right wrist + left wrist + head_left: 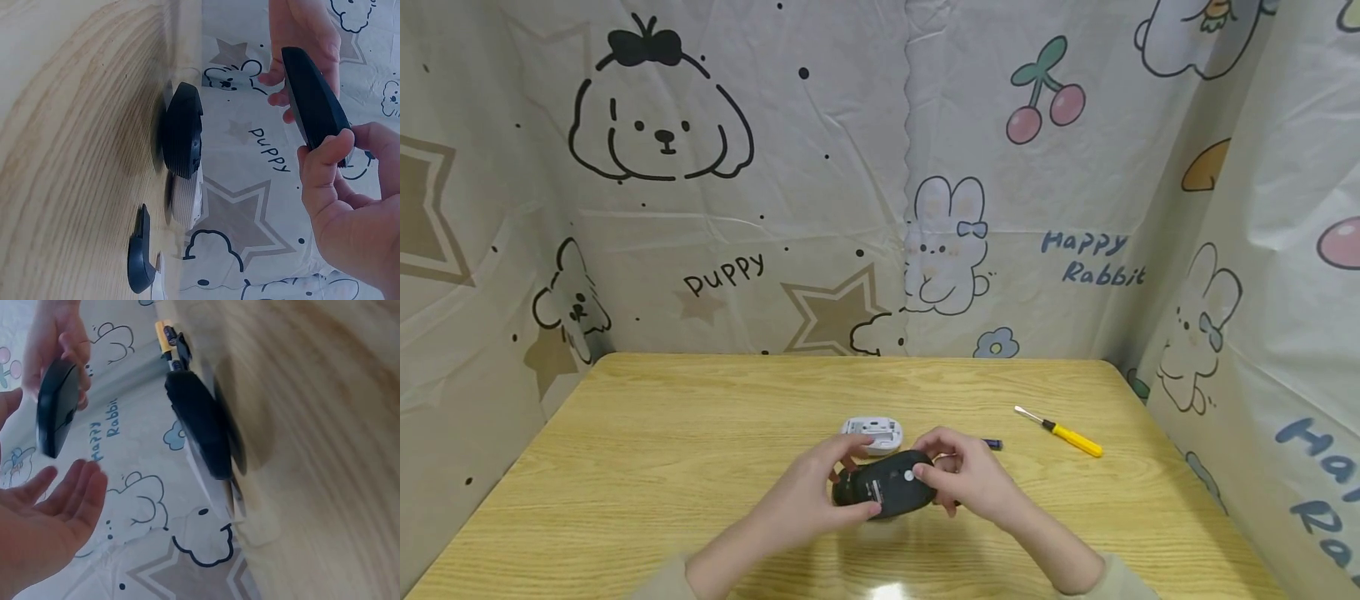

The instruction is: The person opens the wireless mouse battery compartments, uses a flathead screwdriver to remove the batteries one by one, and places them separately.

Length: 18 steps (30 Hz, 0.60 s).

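My right hand grips a black computer mouse by its right end, its labelled underside facing up. Around the mouse's other end, my left hand has its fingers spread and loosely bent; the left wrist view shows a gap between fingers and mouse. Below, a second black mouse rests on the table, mostly hidden in the head view. Behind it lies a white mouse, upside down, its battery compartment uncovered. A small curved black piece lies on the table in the right wrist view.
A dark blue battery lies beyond my right hand, partly hidden. Farther right is a screwdriver with a yellow handle. The wooden table ends at a printed cloth hanging at the back and both sides.
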{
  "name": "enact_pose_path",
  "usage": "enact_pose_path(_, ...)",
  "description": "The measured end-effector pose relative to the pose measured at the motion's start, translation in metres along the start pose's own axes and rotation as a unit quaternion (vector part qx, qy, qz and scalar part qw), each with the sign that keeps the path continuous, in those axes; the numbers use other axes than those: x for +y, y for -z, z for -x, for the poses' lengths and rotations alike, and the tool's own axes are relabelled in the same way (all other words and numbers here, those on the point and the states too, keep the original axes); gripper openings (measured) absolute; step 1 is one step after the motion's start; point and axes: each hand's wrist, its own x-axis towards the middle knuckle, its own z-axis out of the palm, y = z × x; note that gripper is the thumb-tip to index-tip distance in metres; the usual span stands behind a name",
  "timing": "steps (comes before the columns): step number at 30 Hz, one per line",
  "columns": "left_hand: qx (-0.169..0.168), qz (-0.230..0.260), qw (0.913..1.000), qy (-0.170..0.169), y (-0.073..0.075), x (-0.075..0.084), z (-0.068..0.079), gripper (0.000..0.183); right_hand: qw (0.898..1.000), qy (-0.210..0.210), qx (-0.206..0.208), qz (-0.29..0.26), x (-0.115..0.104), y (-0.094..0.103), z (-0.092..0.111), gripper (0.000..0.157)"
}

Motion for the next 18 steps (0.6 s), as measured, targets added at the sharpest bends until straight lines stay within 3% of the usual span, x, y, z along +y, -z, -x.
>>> enact_pose_path(5,0.056,-0.02,0.9973,-0.043,-0.007,0.001,0.004,0.073,0.999,-0.021,0.021,-0.038,0.003,0.001,0.001,0.028)
enact_pose_path(9,0.08,-0.031,0.9938,-0.07,-0.013,0.001,0.004,0.078,0.997,-0.035,0.031,-0.066,0.002,0.002,0.002,0.03)
enact_pose_path(18,0.091,-0.043,0.9932,-0.06,-0.022,0.002,0.001,0.08,0.995,-0.043,0.032,-0.088,0.0,0.0,0.004,0.034)
